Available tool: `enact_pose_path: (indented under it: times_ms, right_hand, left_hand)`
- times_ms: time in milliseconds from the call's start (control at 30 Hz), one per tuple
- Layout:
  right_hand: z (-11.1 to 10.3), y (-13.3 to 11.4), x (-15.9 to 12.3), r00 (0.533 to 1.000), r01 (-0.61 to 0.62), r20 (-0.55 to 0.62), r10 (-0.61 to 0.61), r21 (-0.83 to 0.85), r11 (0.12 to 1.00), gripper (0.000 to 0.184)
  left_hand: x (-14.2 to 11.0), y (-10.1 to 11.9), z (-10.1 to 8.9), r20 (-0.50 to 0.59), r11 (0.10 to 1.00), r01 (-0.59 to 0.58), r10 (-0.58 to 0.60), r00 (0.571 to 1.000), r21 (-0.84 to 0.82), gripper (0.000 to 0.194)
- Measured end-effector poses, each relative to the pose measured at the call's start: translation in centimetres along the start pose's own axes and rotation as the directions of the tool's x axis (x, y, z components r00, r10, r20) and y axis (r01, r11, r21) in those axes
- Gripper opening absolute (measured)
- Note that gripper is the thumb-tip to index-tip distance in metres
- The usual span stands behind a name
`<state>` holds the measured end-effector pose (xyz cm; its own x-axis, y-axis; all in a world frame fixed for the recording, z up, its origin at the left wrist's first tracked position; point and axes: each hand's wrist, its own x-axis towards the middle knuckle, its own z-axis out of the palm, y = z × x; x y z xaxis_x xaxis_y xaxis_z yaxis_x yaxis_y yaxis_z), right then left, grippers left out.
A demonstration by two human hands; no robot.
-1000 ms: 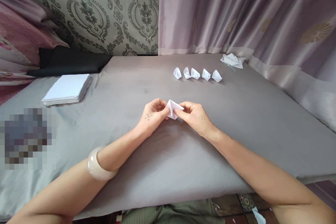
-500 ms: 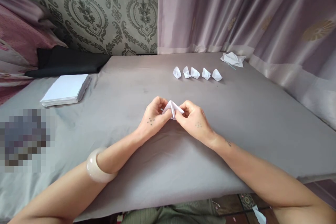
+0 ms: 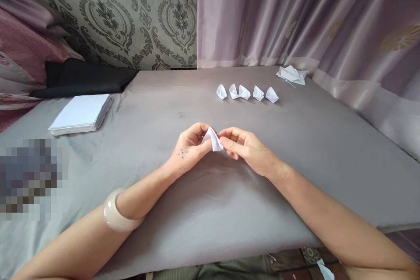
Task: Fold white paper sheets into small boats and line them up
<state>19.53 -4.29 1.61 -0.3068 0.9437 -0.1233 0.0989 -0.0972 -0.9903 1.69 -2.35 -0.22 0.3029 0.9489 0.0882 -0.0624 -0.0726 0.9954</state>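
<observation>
And there it is, the folded white paper [image 3: 213, 139] pinched by the left hand [image 3: 191, 144] and the right hand [image 3: 247, 148] together, well short of five paper boats [image 3: 244, 92] on the grey cloth [image 3: 164, 109]!

folded paper [image 3: 215, 141]: partly hidden (left hand [image 3: 190, 146]) | pixelated object [image 3: 28, 175]: blurred, unidentifiable

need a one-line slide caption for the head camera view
Left hand and right hand hold a folded white paper over a grey cloth, five folded paper pieces in a row beyond.
</observation>
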Motion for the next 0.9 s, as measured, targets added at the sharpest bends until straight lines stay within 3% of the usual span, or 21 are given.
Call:
enact_pose_path:
  times_ms: [100, 200, 367, 500, 633, 700, 800, 833, 900]
  right_hand:
    - [-0.1, 0.2, 0.0, 1.000, 0.008, 0.011, -0.007, -0.028, 1.000, 0.030]
    - [0.0, 0.4, -0.1, 0.999, 0.034, -0.022, -0.037, -0.124, 0.992, 0.029]
    - [0.3, 0.1, -0.4, 0.977, 0.121, -0.155, -0.148, -0.173, 0.978, 0.032]
    - [0.0, -0.1, -0.2, 0.970, 0.042, -0.234, -0.064, -0.096, 0.994, 0.032]
    - [-0.2, 0.1, 0.1, 0.992, -0.023, -0.124, 0.035, 0.100, 0.995, 0.033]
    - [-0.1, 0.3, 0.2, 0.996, -0.012, -0.084, 0.025, 0.149, 0.989, 0.031]
    - [-0.1, 0.4, 0.2, 0.997, 0.007, -0.075, 0.008, 0.194, 0.981, 0.029]
    - [-0.1, 0.5, 0.2, 0.997, 0.006, -0.078, 0.010, 0.208, 0.978, 0.029]
    - [-0.3, 0.5, 0.3, 0.996, 0.003, -0.088, 0.017, 0.217, 0.976, 0.029]
  left_hand:
    - [0.0, -0.2, -0.3, 0.030, 0.994, -0.097, 0.096, 0.995, 0.057, 0.015]
    - [0.1, -0.6, -0.7, 0.048, 0.946, -0.275, 0.271, 0.961, 0.171, 0.007]
    - [0.3, -0.9, -1.3, -0.004, 0.740, -0.478, 0.544, 0.839, 0.473, 0.009]
    - [0.1, -0.5, -1.4, 0.044, 0.551, -0.541, 0.673, 0.738, 0.635, 0.014]
    - [-0.1, -0.4, -1.4, 0.166, 0.320, -0.586, 0.762, 0.626, 0.744, 0.020]
    - [-0.2, -0.6, -1.4, 0.224, 0.254, -0.615, 0.774, 0.592, 0.747, 0.023]
    - [-0.2, -1.0, -1.5, 0.251, 0.253, -0.627, 0.759, 0.600, 0.737, 0.025]
    - [-0.2, -1.0, -1.5, 0.237, 0.293, -0.621, 0.743, 0.627, 0.727, 0.025]
    - [-0.1, -0.9, -1.4, 0.152, 0.464, -0.584, 0.683, 0.715, 0.666, 0.024]
